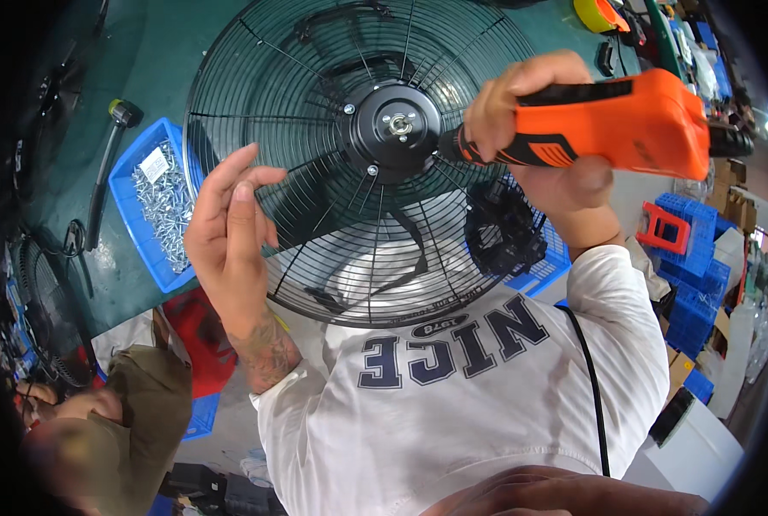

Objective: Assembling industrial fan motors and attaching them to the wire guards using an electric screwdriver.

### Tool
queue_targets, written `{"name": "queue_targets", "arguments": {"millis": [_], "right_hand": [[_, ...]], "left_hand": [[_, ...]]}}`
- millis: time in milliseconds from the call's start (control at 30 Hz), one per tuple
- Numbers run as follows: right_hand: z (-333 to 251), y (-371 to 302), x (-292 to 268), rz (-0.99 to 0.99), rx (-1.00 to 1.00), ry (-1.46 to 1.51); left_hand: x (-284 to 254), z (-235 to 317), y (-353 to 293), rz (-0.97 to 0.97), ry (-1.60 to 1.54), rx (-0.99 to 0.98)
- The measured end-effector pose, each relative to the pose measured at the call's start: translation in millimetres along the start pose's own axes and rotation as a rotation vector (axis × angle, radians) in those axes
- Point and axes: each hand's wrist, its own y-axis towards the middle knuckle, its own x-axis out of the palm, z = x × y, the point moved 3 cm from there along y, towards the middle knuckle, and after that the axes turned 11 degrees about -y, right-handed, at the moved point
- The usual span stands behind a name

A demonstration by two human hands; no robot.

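A round black wire fan guard lies in front of me, with a black disc-shaped hub at its middle. Silver screws sit around the hub's edge. My right hand is wrapped round an orange and black power screwdriver, held level with its nose at the hub's right edge; its bit cannot be made out. Over the guard's left rim is my left hand, fingers apart, with nothing visible in it. Close beside it, a blue tray holds many loose silver screws.
Left of the tray, a hammer lies on the green table. Black plastic parts are near the guard's lower right. A co-worker is at the lower left. Blue crates stand at the right, and a black cable crosses my shirt.
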Motion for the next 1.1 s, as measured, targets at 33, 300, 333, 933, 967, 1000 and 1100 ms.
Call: {"name": "queue_targets", "arguments": {"millis": [33, 300, 333, 933, 967, 1000, 1100], "right_hand": [[-1.7, 0.8, -2.4, 0.003, -0.013, 0.004], [-72.7, 2.3, -87.1, -0.246, -0.478, 0.332], [-66.6, -2.4, -104.8, -0.027, -0.531, 0.307], [179.9, -75.6, -219.2, 1.073, 0.251, 0.665], [177.6, -74.9, -216.5, 1.035, 0.246, 0.609], [173.4, -73.4, -211.6, 0.947, 0.2, 0.607], [162.1, -68.4, -204.7, 0.872, 0.283, 0.583]], "left_hand": [[0.7, -1.1, 0.1, 0.005, -0.003, -0.019], [3.4, -2.2, 2.7, -0.105, 0.241, 0.083], [2.7, 8.4, 1.4, -0.052, 0.267, 0.117], [-134.3, -18.4, 40.2, 0.341, 0.862, 0.337], [-121.4, -14.2, 35.6, 0.363, 0.953, 0.427], [-104.3, 2.8, 16.4, 0.414, 0.941, 0.473], [-87.2, 0.2, 2.7, 0.328, 0.891, 0.111]]}}
